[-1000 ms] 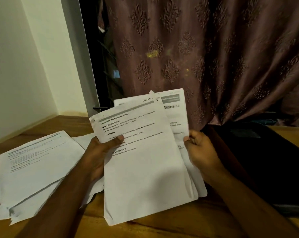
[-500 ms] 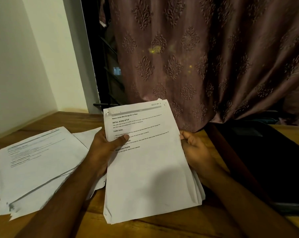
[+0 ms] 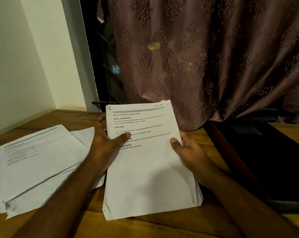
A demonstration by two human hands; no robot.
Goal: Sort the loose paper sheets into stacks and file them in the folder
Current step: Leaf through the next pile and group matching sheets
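I hold a squared-up stack of printed sheets (image 3: pixel 148 172) upright in front of me, its bottom edge resting on the wooden table (image 3: pixel 162 227). My left hand (image 3: pixel 105 143) grips the stack's left edge with the thumb on the top page. My right hand (image 3: pixel 190 152) grips the right edge, thumb on the front. The top page carries printed headings. More loose sheets (image 3: pixel 35 162) lie overlapping on the table to the left. An open black folder (image 3: pixel 265 160) lies flat on the right.
A patterned mauve curtain (image 3: pixel 205 57) hangs behind the table and drapes onto its far edge. A white wall (image 3: pixel 21 57) closes the left side. A dark gap (image 3: pixel 100 66) shows between wall and curtain.
The sheets fanned out behind the top page have been drawn together into one aligned stack. Both hands keep their grip on its sides.
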